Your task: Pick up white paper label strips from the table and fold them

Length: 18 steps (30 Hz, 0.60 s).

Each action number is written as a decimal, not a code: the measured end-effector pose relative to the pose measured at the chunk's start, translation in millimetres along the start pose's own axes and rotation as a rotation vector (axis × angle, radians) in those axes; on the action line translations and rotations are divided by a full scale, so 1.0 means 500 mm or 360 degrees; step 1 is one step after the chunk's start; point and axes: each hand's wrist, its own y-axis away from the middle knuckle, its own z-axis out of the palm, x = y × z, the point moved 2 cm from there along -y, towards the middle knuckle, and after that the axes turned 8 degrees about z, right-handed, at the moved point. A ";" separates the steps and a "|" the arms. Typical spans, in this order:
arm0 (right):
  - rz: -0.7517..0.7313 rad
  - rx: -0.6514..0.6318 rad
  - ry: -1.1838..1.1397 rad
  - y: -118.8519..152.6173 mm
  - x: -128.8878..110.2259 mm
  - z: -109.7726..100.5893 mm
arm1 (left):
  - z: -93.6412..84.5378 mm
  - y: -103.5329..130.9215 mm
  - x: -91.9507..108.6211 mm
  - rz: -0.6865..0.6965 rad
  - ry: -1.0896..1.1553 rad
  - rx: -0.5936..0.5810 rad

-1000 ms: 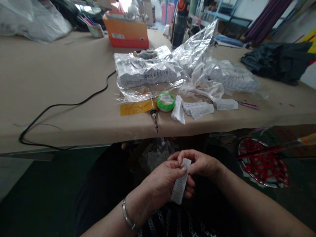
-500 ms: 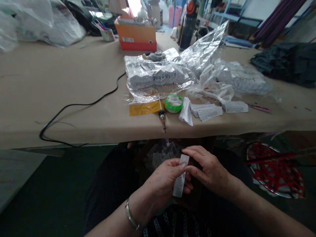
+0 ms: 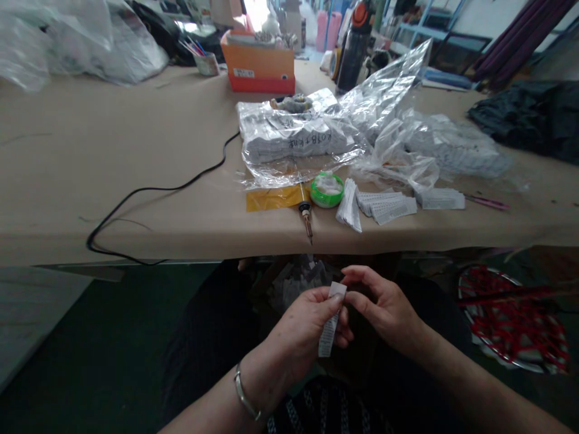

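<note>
In the head view, my left hand (image 3: pixel 312 310) is closed on a narrow white label (image 3: pixel 328 334) with printed text, its thumb pressing the strip near the top. A bracelet circles that wrist. My right hand (image 3: pixel 384 304) is just to the right, thumb and index finger apart, with the thumb tip close to the label's upper edge; I cannot tell whether it touches. Both hands are over my lap, below the table edge. Under them a container of pale scraps (image 3: pixel 303 280) is partly hidden.
On the brown table (image 3: pixel 136 150) lie a soldering iron (image 3: pixel 306 220), a green-rimmed tub (image 3: pixel 326 189), stacks of printed labels (image 3: pixel 389 206), pink scissors (image 3: pixel 488 202) and a clear plastic bag (image 3: pixel 298 141). A black cord (image 3: pixel 181 185) runs leftward. Low right, a tray holds red pieces (image 3: pixel 511 319).
The view has shifted slightly, so the table things sit further right. My right hand's thumb and fingers have drawn back a little from the label, which stays in my left hand.
</note>
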 end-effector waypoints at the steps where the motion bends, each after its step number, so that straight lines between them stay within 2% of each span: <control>1: 0.0127 -0.0037 -0.0198 -0.005 0.005 0.003 | -0.001 0.000 0.001 0.0028 -0.0012 0.0024; 4: 0.0387 -0.0141 -0.0640 -0.020 0.012 0.021 | -0.003 0.000 0.002 0.0106 -0.0048 0.0081; 8: 0.0467 -0.0239 -0.0900 -0.030 0.004 0.050 | -0.004 0.002 0.002 0.0181 -0.0123 0.0149; 13: 0.0458 -0.0244 -0.0927 -0.043 -0.025 0.065 | -0.012 0.006 0.008 0.0268 -0.0174 0.0262; 18: 0.0344 -0.0185 -0.0802 -0.068 -0.050 0.061 | -0.033 0.004 0.028 0.0530 -0.0404 0.0293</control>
